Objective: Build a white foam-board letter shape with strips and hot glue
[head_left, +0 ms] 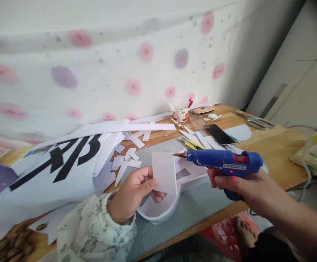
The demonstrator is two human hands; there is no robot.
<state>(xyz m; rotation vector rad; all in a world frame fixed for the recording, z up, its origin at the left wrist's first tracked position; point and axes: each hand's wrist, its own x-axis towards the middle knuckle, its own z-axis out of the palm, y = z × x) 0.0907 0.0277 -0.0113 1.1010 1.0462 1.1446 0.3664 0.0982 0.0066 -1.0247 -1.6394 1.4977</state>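
Near the front edge of the wooden worktop, over a grey mat, the left hand holds up a white panel. This panel is flat, thin and plain, taller than it is wide, with straight edges and rather sharp corners. The left thumb presses on its face by the lower left edge and the other fingers are behind it, so they are pinching the panel.

Below and partly behind it, a white hollow form lies on the mat. Its front end is rounded, with a smooth, low wall standing around it; to the right a straight part goes on, and through its openings the grey of the mat is seen. Whether the panel touches this form, I cannot tell.

The right hand has its fingers wrapped around the handle of a blue glue gun; whether a finger presses the trigger, I cannot tell. The gun bears a white label, whitish smears close to the nozzle and a small red light. Its metal tip is at the upper right corner of the panel, touching or just beside.

Toward the back edge of the worktop lie yellow cutters and a black phone.
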